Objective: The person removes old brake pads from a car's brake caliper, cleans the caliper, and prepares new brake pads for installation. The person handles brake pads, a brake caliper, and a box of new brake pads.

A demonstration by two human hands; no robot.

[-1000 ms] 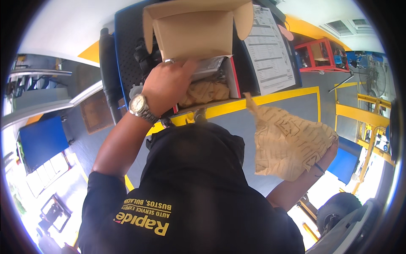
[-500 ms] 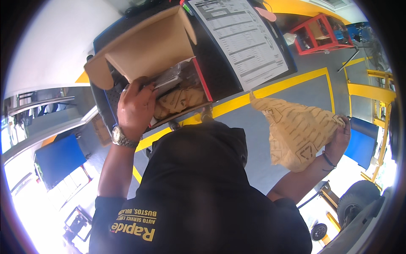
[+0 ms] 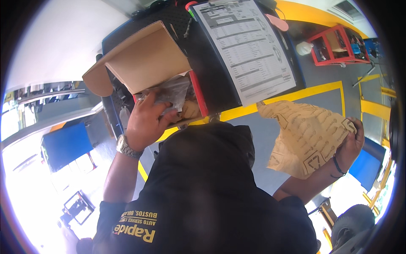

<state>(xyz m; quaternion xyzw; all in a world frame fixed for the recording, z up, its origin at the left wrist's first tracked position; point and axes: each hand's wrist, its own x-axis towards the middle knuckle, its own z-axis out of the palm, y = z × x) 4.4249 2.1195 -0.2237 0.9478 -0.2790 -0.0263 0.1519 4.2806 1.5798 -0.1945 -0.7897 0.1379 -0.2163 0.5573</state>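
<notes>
An open cardboard box with red outer sides stands on the dark tabletop, its brown lid tipped back. My left hand, with a metal watch at the wrist, reaches over the box's near left side. Its fingers are apart and lie on or just above a clear plastic bag inside. Printed brown packing paper shows beneath the bag; anything under it is hidden. Out to the right, my right hand grips the edge of a large crumpled sheet of brown packing paper, which hangs over the floor.
A clipboard with a printed form lies right of the box. Behind the box is a small metal bolt-like piece. A red-framed cart stands at the far right. Yellow lines mark the grey floor.
My left hand has moved from the box's inner left side onto the plastic bag, its fingers spreading. The paper in my right hand has shifted slightly rightward. The whole view has shifted a little.
</notes>
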